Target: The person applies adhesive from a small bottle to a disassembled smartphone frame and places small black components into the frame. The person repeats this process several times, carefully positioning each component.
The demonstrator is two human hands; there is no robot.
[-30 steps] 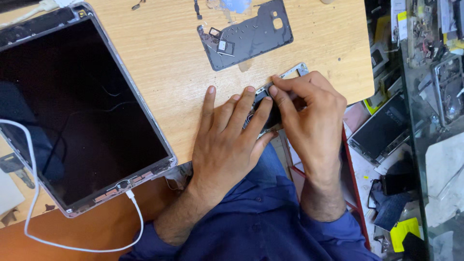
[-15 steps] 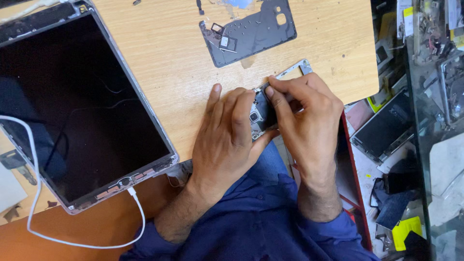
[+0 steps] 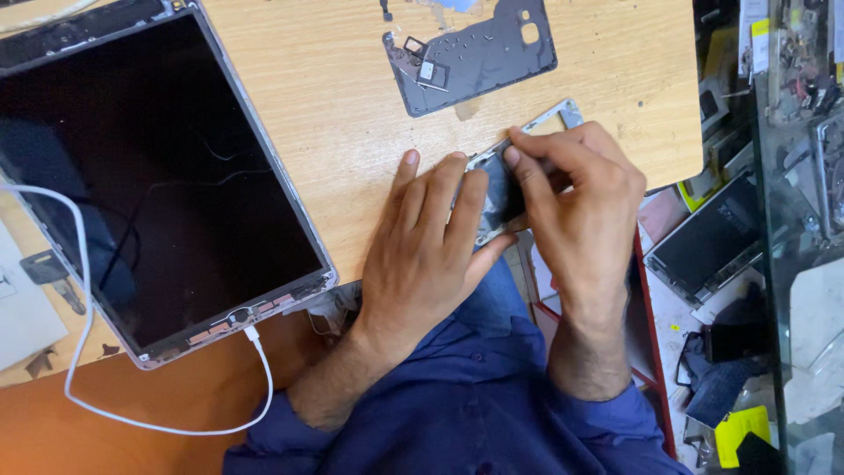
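Note:
An opened phone body (image 3: 501,189) with a silver frame lies at the near edge of the wooden table (image 3: 334,114). My left hand (image 3: 426,255) lies flat on its left part and presses it down, fingers spread. My right hand (image 3: 580,211) covers its right part, thumb and forefinger pinched on something on the phone's inner face; what they pinch is hidden. Only the frame's top corner (image 3: 567,113) and a dark strip between the hands show.
A large dark tablet (image 3: 149,176) with a white cable (image 3: 132,413) plugged in fills the left. A grey phone back cover (image 3: 479,53) with small parts on it lies at the top. Phone parts and a screen (image 3: 712,242) clutter the floor at right.
The right thumb and forefinger have shifted slightly left along the phone's inner face. The left hand stays pressed in the same place.

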